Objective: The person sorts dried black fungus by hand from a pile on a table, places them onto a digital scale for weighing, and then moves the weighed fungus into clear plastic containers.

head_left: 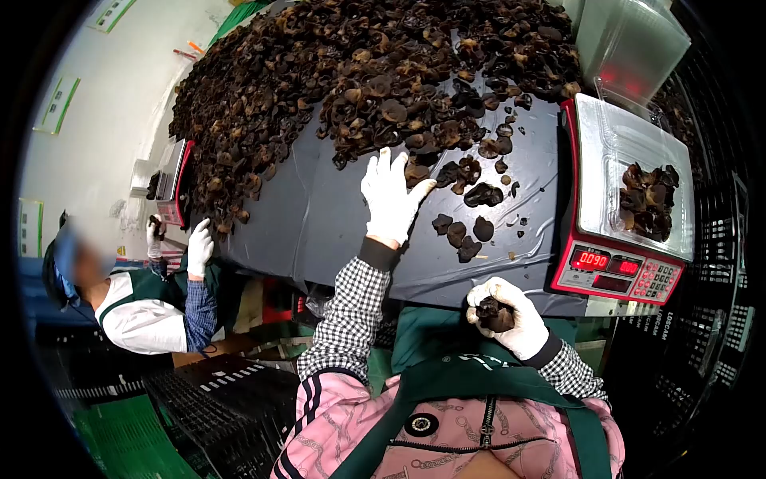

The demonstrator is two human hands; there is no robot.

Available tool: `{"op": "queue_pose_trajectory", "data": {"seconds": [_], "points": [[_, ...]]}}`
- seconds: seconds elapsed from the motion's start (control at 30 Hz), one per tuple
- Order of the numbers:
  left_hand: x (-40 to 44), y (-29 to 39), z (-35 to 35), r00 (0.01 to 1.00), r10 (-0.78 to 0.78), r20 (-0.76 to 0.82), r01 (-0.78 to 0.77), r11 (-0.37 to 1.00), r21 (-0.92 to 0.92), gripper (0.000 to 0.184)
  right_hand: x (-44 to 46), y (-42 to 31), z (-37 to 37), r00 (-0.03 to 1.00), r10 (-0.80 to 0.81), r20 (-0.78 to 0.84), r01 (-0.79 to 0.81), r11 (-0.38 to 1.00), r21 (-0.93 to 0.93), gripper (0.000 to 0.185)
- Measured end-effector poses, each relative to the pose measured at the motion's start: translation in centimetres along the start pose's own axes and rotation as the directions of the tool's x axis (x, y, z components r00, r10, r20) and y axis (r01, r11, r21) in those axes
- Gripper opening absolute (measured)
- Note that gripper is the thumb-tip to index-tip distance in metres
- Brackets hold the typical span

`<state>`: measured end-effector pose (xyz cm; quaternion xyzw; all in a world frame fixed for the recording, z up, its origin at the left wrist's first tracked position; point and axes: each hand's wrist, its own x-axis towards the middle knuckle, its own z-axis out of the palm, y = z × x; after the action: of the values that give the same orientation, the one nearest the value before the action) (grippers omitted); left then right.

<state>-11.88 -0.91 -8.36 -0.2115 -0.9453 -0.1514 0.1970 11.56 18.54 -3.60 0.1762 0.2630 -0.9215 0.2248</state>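
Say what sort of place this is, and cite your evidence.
Probably a food-packing workroom: dark, fungus-like pieces are heaped on the table, a digital scale carries some in a clear tray, and another gloved person is by a second scale.
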Motion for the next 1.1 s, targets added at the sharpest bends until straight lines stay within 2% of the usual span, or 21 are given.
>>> {"op": "queue_pose_trajectory", "data": {"seconds": [0.1, 0.13, 0.17, 0.2, 0.23, 0.27, 0.37, 0.5, 0.53, 0.57, 0.6, 0.7, 0.8, 0.83, 0.87, 0.9, 0.93, 0.97, 1.0, 1.07, 1.1], "points": [[-0.9, -1.4, 0.6, 0.992, 0.035, -0.120, -0.066, 0.963, -0.262, 0.045, -0.3, -0.6, 0.3, 0.999, 0.009, -0.037, -0.010, 1.000, -0.023, 0.025], [-1.4, -1.6, 0.6, 0.986, 0.033, -0.161, -0.076, 0.960, -0.271, 0.029, -0.2, -0.5, 0.0, 1.000, 0.003, -0.020, -0.003, 1.000, -0.005, 0.027], [-1.5, -0.9, -0.8, 0.980, 0.059, -0.191, -0.095, 0.978, -0.184, 0.022, 0.0, -0.4, -0.3, 1.000, -0.001, -0.002, 0.001, 1.000, 0.013, 0.029], [-1.6, -1.0, -1.8, 0.996, 0.023, -0.082, -0.038, 0.982, -0.186, 0.019, 0.1, -0.3, -0.5, 1.000, -0.003, 0.016, 0.003, 1.000, 0.030, 0.032], [-1.6, -1.2, -2.4, 1.000, -0.014, 0.026, 0.019, 0.983, -0.181, 0.018, 0.1, -0.3, -0.6, 1.000, 0.009, 0.017, -0.010, 0.999, 0.035, 0.032], [-1.6, -1.2, -2.1, 0.983, 0.086, -0.164, -0.101, 0.991, -0.090, 0.023, 0.2, -0.2, -0.5, 1.000, 0.019, 0.020, -0.020, 0.999, 0.038, 0.031], [-1.6, -0.7, -2.6, 0.998, -0.035, -0.057, 0.021, 0.973, -0.232, 0.029, 0.4, -0.3, -0.9, 0.997, 0.060, 0.038, -0.062, 0.997, 0.043, 0.031], [1.5, 3.8, -3.3, 0.992, 0.124, -0.020, -0.123, 0.937, -0.326, 0.031, 0.2, -0.4, -0.8, 0.997, 0.070, 0.019, -0.071, 0.996, 0.047, 0.031], [2.3, 4.7, -3.1, 0.990, 0.138, 0.000, -0.128, 0.921, -0.368, 0.033, 0.0, -0.4, -0.8, 0.998, 0.062, 0.025, -0.063, 0.997, 0.052, 0.031], [2.6, 5.0, -2.3, 0.987, 0.159, 0.002, -0.151, 0.941, -0.304, 0.028, -0.1, -0.5, -0.8, 0.998, 0.052, 0.031, -0.054, 0.997, 0.055, 0.032], [2.5, 4.6, -1.3, 0.988, 0.150, 0.045, -0.125, 0.926, -0.356, 0.025, -0.2, -0.7, -0.8, 0.998, 0.041, 0.038, -0.043, 0.997, 0.058, 0.032], [2.1, 3.7, -0.7, 0.988, 0.092, 0.125, -0.033, 0.911, -0.412, 0.018, -0.6, -1.5, -0.8, 1.000, 0.026, 0.007, -0.026, 0.999, -0.022, 0.033], [1.9, 3.3, -2.1, 0.986, -0.011, 0.167, 0.087, 0.887, -0.453, 0.020, -0.4, -3.0, 0.2, 0.977, -0.160, -0.143, 0.107, 0.940, -0.323, 0.021], [2.0, 3.5, -2.8, 0.981, -0.030, 0.191, 0.118, 0.874, -0.472, 0.025, 0.0, -3.4, 0.4, 0.959, -0.212, -0.188, 0.115, 0.898, -0.425, 0.017], [2.4, 4.3, -3.1, 0.997, 0.066, 0.044, -0.036, 0.866, -0.499, 0.041, 2.0, -2.3, -0.8, 0.862, -0.504, -0.049, 0.400, 0.737, -0.544, 0.023], [3.1, 5.4, -4.9, 0.971, 0.061, 0.231, 0.038, 0.916, -0.400, 0.052, 2.5, -3.5, -0.3, 0.816, -0.577, 0.012, 0.433, 0.598, -0.674, 0.035], [3.3, 5.7, -4.7, 0.964, 0.151, 0.219, -0.051, 0.913, -0.405, 0.052, 3.4, -4.1, 0.2, 0.725, -0.685, 0.073, 0.454, 0.394, -0.799, 0.040], [3.8, 6.1, -4.4, 0.948, 0.244, 0.204, -0.143, 0.901, -0.410, 0.052, 4.3, -4.7, 0.7, 0.621, -0.767, 0.161, 0.437, 0.169, -0.884, 0.045], [4.1, 6.7, -4.2, 0.924, 0.261, 0.280, -0.131, 0.903, -0.409, 0.050, 5.0, -5.6, 1.1, 0.562, -0.794, 0.234, 0.395, 0.009, -0.919, 0.049], [4.3, 6.6, -2.5, 0.905, 0.319, 0.283, -0.199, 0.903, -0.380, 0.043, 6.7, -6.9, 1.6, 0.447, -0.809, 0.381, 0.312, -0.258, -0.914, 0.056], [4.6, 6.4, -1.7, 0.897, 0.340, 0.282, -0.228, 0.903, -0.365, 0.039, 7.2, -7.0, 1.7, 0.525, -0.791, 0.315, 0.199, -0.246, -0.949, 0.058]]}}
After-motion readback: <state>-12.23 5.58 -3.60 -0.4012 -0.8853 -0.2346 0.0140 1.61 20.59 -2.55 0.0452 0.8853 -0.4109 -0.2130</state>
